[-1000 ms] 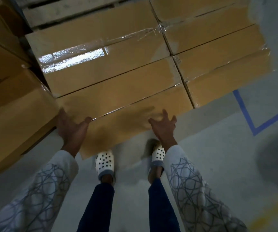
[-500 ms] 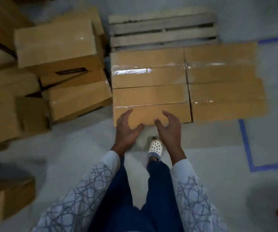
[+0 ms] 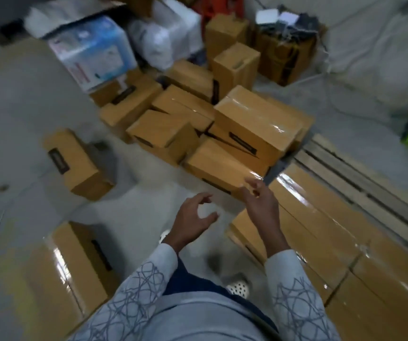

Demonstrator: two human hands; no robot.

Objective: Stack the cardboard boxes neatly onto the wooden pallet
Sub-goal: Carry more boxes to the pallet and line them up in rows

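Note:
Taped cardboard boxes (image 3: 326, 232) lie flat in one layer on the wooden pallet (image 3: 360, 178) at the right. A loose heap of cardboard boxes (image 3: 222, 134) covers the floor ahead, its nearest box (image 3: 220, 166) just beyond my fingers. My left hand (image 3: 193, 220) hovers over bare floor, fingers loosely curled, holding nothing. My right hand (image 3: 259, 203) is raised beside the pallet's near corner, fingers relaxed and empty, close to that nearest box.
One box (image 3: 75, 163) stands alone on the floor at the left, another (image 3: 70, 271) lies near my left leg. Further back are a blue-white carton (image 3: 94, 50), white bags (image 3: 163, 38), darker boxes (image 3: 286, 52) and cables. Grey floor (image 3: 136, 193) lies before me.
Both hands have come off the front box on the pallet. The view has swung left, from the pallet to the loose heap of boxes.

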